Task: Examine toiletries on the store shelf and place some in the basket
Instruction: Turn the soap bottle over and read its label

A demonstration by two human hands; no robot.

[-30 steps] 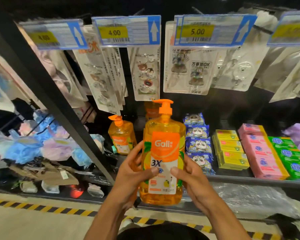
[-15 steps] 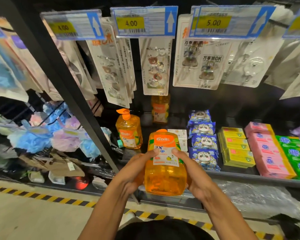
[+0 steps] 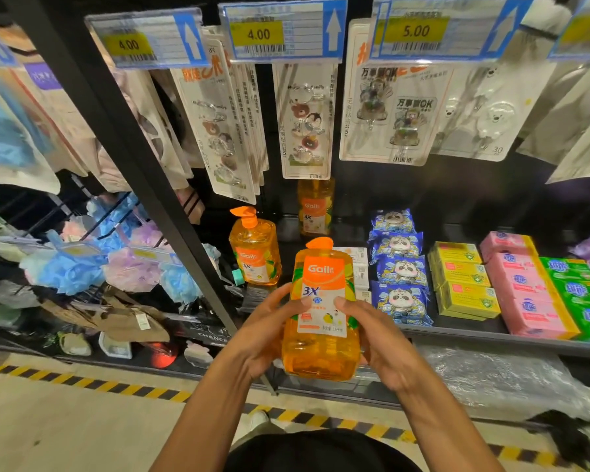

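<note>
An orange pump bottle (image 3: pixel 322 311) of clear amber liquid is sitting at lower centre of the frame, tipped back with its "Gall 3X" label facing up. Two matching bottles are standing upright on the shelf (image 3: pixel 491 338) behind: one (image 3: pixel 255 248) left, another (image 3: pixel 315 207) farther back.

Between my bottle (image 3: pixel 321 321) and the shelf lip (image 3: pixel 491 338), open air lets my hands pass. The shelf floor behind it is bare back to the rear bottle (image 3: pixel 315 207). A pump bottle (image 3: pixel 255 248) bounds this gap on the left, panda packs (image 3: pixel 399 267) on the right. Hanging hook cards (image 3: pixel 305 120) obstruct from above; the black upright (image 3: pixel 133 158) blocks leftward.
</note>
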